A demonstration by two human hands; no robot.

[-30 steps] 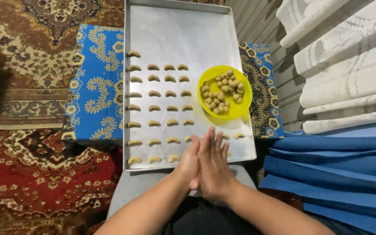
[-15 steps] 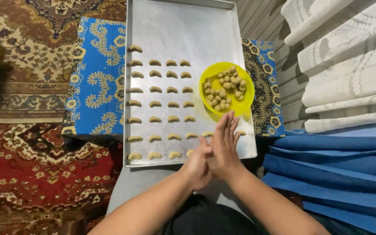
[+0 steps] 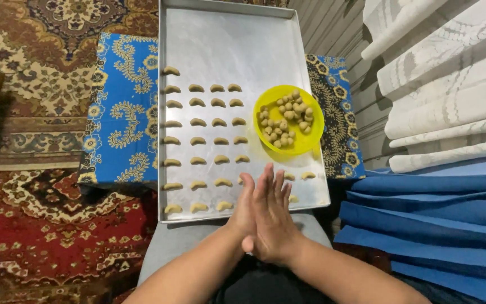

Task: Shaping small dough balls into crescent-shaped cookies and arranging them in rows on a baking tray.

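Over the near edge of the metal baking tray (image 3: pixel 226 39), the right hand (image 3: pixel 271 222) and the left hand (image 3: pixel 244 211) are pressed palm to palm, fingers straight; whether anything lies between them I cannot tell. Crescent dough pieces (image 3: pixel 198 141) sit in rows along the tray's left side. A yellow plate (image 3: pixel 289 127) of dough balls (image 3: pixel 284 118) rests by its right edge.
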